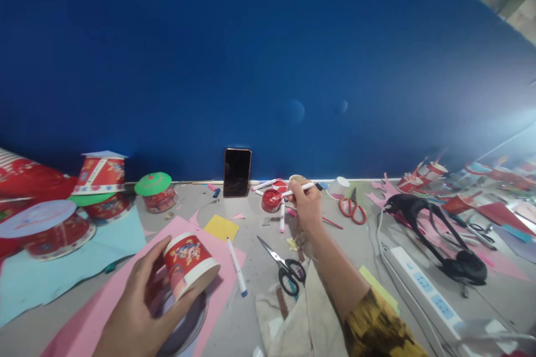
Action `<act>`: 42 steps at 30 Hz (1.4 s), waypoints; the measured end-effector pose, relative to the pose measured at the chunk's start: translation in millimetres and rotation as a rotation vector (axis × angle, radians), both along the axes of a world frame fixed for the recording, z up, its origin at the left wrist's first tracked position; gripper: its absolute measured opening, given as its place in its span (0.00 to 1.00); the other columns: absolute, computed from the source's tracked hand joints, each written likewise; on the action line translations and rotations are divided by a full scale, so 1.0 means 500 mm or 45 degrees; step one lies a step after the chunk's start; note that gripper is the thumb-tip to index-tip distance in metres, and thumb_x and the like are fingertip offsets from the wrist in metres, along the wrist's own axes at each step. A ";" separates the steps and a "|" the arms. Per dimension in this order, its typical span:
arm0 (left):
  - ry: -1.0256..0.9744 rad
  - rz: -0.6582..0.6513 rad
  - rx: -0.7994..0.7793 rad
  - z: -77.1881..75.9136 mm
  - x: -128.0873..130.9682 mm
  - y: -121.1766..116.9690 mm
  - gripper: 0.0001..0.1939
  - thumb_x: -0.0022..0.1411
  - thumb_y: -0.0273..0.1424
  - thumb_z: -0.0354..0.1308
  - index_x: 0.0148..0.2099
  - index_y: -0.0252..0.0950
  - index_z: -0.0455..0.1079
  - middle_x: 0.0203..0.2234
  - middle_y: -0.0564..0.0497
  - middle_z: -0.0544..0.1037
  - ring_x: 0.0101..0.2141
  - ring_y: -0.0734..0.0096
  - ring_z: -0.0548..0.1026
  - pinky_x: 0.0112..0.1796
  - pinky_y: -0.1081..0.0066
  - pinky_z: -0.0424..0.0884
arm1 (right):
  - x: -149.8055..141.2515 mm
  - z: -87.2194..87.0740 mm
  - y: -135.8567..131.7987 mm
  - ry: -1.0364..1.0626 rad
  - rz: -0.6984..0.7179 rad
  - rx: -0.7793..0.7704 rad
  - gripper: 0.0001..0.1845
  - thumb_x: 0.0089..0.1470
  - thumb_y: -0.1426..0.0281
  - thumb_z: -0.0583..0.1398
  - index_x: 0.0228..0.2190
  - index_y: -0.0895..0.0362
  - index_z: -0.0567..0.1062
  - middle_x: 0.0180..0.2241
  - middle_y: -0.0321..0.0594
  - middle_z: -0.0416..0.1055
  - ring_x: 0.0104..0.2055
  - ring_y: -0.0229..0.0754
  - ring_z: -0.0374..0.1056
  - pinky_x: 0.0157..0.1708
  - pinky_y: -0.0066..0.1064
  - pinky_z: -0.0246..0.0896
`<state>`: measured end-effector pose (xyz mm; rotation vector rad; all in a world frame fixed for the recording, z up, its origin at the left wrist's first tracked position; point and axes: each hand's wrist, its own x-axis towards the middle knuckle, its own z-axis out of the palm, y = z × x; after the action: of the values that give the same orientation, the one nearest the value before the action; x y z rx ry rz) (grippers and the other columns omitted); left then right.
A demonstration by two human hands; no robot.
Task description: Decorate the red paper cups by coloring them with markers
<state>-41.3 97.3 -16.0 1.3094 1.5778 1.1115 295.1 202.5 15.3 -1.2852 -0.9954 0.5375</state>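
Left hand (146, 290): fingers and thumb wrapped round one red paper cup (188, 262), tilted, at the near left above a pink sheet (109, 301). Judged light and thin-walled, the cup should dent under a hard squeeze; its printed side looks smooth, and the best hold is probably a loose grip near the stiffer white-banded end. Right hand (307, 203): fingers pinched on one white marker (310, 185), far and right of centre, beside one small red container (271, 201); the marker is likely light and rigid, best held mid-barrel. Outward, counted: one blue-capped marker (237, 268) between the hands; one black-handled scissors (288, 270), near side; one red-handled scissors (353, 211), to the right; one yellow paper (221, 227); one phone (237, 173), upright at the far wall. Left side: three disc-topped red pieces (154, 192), one of them stacked on a green disc. Right side: one power strip (422, 287), one black headset (412, 215); cups beyond too blurred to count
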 end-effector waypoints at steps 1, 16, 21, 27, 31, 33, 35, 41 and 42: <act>-0.026 -0.001 -0.014 0.002 0.003 -0.001 0.54 0.48 0.58 0.78 0.74 0.51 0.67 0.70 0.42 0.77 0.61 0.37 0.84 0.56 0.51 0.86 | -0.005 0.004 -0.001 0.074 0.067 -0.018 0.28 0.58 0.43 0.69 0.26 0.51 0.70 0.18 0.29 0.67 0.19 0.35 0.58 0.18 0.27 0.52; -0.057 -0.111 0.140 0.019 0.009 0.002 0.44 0.55 0.41 0.75 0.71 0.44 0.64 0.73 0.35 0.70 0.71 0.38 0.73 0.70 0.41 0.70 | -0.109 -0.002 -0.077 0.491 0.826 -0.143 0.28 0.50 0.43 0.77 0.37 0.52 0.80 0.26 0.37 0.81 0.20 0.35 0.60 0.17 0.25 0.51; -0.126 -0.186 0.132 0.036 0.018 -0.011 0.45 0.57 0.43 0.75 0.72 0.44 0.61 0.73 0.36 0.69 0.71 0.41 0.73 0.69 0.44 0.72 | -0.107 0.002 -0.086 0.545 0.856 -0.190 0.27 0.53 0.41 0.73 0.36 0.50 0.79 0.21 0.32 0.73 0.20 0.35 0.56 0.20 0.27 0.53; -0.126 -0.236 0.068 0.039 0.018 -0.020 0.52 0.55 0.43 0.76 0.76 0.45 0.58 0.78 0.36 0.61 0.73 0.38 0.69 0.69 0.44 0.72 | -0.102 0.009 -0.086 0.513 0.827 -0.235 0.26 0.61 0.40 0.66 0.34 0.50 0.77 0.21 0.30 0.63 0.20 0.37 0.53 0.18 0.29 0.51; -0.164 -0.210 0.078 0.030 0.007 -0.013 0.51 0.55 0.44 0.78 0.75 0.46 0.62 0.75 0.37 0.67 0.71 0.36 0.73 0.69 0.41 0.71 | -0.085 0.003 -0.070 0.400 0.642 -0.143 0.25 0.58 0.42 0.67 0.33 0.50 0.76 0.20 0.29 0.63 0.19 0.36 0.52 0.18 0.29 0.51; -0.208 -0.185 0.080 0.028 0.002 -0.009 0.48 0.55 0.44 0.78 0.74 0.48 0.65 0.73 0.38 0.71 0.70 0.35 0.74 0.68 0.41 0.74 | -0.055 0.003 -0.054 0.309 0.471 -0.072 0.24 0.59 0.43 0.67 0.32 0.50 0.73 0.20 0.28 0.64 0.19 0.35 0.53 0.19 0.28 0.50; -0.242 -0.168 0.066 0.026 -0.003 -0.007 0.46 0.57 0.45 0.77 0.74 0.48 0.66 0.73 0.39 0.73 0.69 0.35 0.75 0.66 0.42 0.77 | -0.015 0.005 -0.038 0.190 0.279 -0.007 0.25 0.60 0.44 0.67 0.31 0.50 0.71 0.20 0.28 0.65 0.20 0.35 0.55 0.20 0.28 0.51; -0.212 -0.181 -0.002 0.022 -0.015 -0.002 0.50 0.55 0.45 0.77 0.76 0.43 0.64 0.74 0.37 0.72 0.71 0.32 0.72 0.66 0.45 0.77 | 0.059 -0.005 -0.015 -0.254 -0.006 0.013 0.21 0.63 0.49 0.66 0.29 0.51 0.73 0.23 0.31 0.69 0.27 0.42 0.64 0.30 0.34 0.60; -0.229 -0.176 -0.017 0.020 -0.016 -0.001 0.51 0.55 0.45 0.77 0.76 0.43 0.63 0.74 0.37 0.72 0.71 0.32 0.72 0.67 0.45 0.77 | 0.059 -0.011 -0.013 -0.320 0.008 -0.004 0.20 0.63 0.50 0.66 0.28 0.51 0.74 0.23 0.32 0.70 0.28 0.43 0.65 0.31 0.34 0.61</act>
<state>-49.4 96.9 -5.9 1.2530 1.3409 1.0983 324.7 196.1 9.6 -1.3761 -1.2067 0.3879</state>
